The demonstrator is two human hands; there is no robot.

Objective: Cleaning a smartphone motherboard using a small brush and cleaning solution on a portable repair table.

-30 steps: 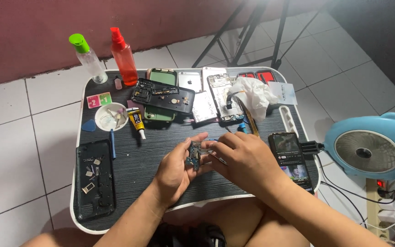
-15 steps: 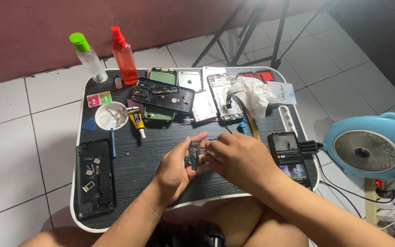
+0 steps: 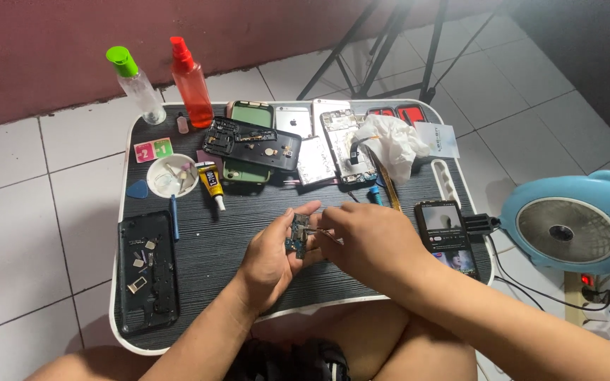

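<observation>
Small circuit board (image 3: pixel 298 235) is pinched upright in left hand (image 3: pixel 271 262) fingers above lap table (image 3: pixel 206 243), just right of glue tube (image 3: pixel 211 185). Right hand (image 3: pixel 368 243) fingers are pressed together on a thin tool at the board; a slip could scratch it, or the board could be dropped among loose parts.

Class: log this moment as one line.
left hand: holds small circuit board | right hand: works on it with thin tool | over lap table
</observation>
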